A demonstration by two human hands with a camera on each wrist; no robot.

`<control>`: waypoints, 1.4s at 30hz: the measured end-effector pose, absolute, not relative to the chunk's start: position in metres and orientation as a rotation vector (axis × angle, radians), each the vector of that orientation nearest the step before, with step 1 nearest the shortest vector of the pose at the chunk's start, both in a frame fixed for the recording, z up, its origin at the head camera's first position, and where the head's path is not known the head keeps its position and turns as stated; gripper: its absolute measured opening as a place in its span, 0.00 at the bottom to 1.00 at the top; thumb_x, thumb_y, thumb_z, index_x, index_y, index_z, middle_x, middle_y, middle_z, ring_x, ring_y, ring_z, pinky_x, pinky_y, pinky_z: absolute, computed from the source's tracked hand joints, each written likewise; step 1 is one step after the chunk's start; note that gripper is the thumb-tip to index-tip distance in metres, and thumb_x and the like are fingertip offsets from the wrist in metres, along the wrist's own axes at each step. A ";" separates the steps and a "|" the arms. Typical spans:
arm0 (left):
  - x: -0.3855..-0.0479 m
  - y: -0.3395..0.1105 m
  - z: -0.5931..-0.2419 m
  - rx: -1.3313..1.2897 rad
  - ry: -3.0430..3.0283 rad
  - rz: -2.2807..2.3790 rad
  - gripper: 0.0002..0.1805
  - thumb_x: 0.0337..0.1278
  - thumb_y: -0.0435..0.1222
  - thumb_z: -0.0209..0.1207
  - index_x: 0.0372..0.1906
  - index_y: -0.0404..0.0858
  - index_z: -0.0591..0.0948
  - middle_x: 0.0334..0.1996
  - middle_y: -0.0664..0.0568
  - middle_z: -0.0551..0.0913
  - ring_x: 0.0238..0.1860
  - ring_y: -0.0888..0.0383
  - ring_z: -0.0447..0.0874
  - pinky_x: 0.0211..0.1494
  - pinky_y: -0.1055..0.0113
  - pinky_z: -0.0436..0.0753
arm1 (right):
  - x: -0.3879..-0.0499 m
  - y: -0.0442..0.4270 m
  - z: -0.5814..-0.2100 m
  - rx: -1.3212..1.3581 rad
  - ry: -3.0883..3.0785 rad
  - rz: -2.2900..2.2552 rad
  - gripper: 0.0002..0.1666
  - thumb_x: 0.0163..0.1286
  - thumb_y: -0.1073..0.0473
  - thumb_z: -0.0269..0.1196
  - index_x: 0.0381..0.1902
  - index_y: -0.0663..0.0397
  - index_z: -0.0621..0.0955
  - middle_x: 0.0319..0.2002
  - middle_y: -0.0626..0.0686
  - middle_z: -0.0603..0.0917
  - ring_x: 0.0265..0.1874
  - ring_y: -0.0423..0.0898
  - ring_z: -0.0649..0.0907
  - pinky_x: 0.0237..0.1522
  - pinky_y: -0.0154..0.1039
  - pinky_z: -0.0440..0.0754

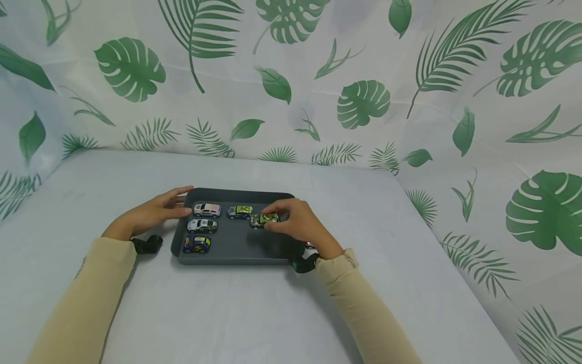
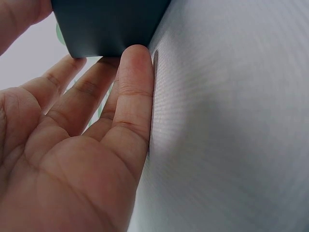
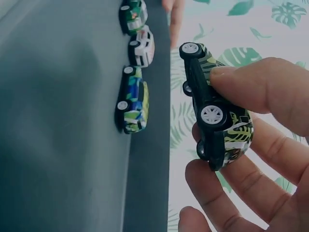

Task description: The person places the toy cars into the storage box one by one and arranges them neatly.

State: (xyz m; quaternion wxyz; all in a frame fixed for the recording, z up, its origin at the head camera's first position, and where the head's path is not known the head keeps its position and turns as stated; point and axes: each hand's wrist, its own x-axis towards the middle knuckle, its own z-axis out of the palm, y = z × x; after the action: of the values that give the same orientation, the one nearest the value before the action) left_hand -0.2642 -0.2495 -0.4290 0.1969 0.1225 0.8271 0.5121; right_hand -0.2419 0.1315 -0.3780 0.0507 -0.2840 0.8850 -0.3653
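My right hand (image 1: 297, 225) pinches a black toy car (image 3: 212, 111) with a yellow-green leaf pattern between thumb and fingers, held above the dark grey tray (image 1: 241, 250). In the right wrist view its underside and white wheels show. Against the tray's left side rests my left hand (image 1: 159, 210), its fingers fairly straight and touching the wall. Inside the tray, a white-and-pink car (image 1: 207, 210), a white-and-dark car (image 1: 202, 226) and a blue-and-yellow car (image 1: 197, 244) form a column at the left. A blue-and-green car (image 1: 240, 212) stands just left of the held one.
A small red-and-white thing (image 1: 309, 245) peeks out beyond the tray's right side, mostly covered by my right wrist. The tray lies on a white tabletop (image 1: 204, 313). Behind and to the right hangs a leaf-printed cloth (image 1: 309, 76).
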 end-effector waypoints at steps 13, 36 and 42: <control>-0.264 -0.249 -0.430 0.322 2.315 1.444 0.49 0.81 0.41 0.61 0.89 0.37 0.42 0.83 0.21 0.48 0.82 0.22 0.47 0.79 0.24 0.54 | -0.257 0.113 -0.377 -0.783 2.668 -0.930 0.14 0.71 0.62 0.75 0.53 0.58 0.90 0.53 0.56 0.91 0.55 0.56 0.89 0.59 0.45 0.87; -0.266 -0.249 -0.431 0.323 2.305 1.471 0.49 0.81 0.41 0.61 0.89 0.36 0.43 0.83 0.22 0.50 0.83 0.24 0.47 0.81 0.28 0.55 | -0.271 0.077 -0.382 -0.766 2.668 -0.720 0.14 0.65 0.60 0.81 0.48 0.53 0.93 0.48 0.52 0.93 0.47 0.49 0.90 0.51 0.45 0.88; -0.266 -0.249 -0.430 0.311 2.297 1.471 0.50 0.81 0.43 0.61 0.90 0.37 0.42 0.84 0.23 0.49 0.83 0.24 0.47 0.81 0.27 0.54 | -0.275 0.070 -0.383 -0.746 2.662 -0.702 0.14 0.65 0.60 0.81 0.48 0.52 0.93 0.50 0.53 0.93 0.50 0.52 0.89 0.54 0.48 0.88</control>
State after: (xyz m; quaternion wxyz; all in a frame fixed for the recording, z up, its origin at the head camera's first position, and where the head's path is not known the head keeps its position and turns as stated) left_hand -0.2659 -0.2486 -0.4302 0.1970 0.1112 0.8203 0.5254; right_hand -0.2748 0.0697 -0.3830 0.1443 -0.2590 0.9235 -0.2434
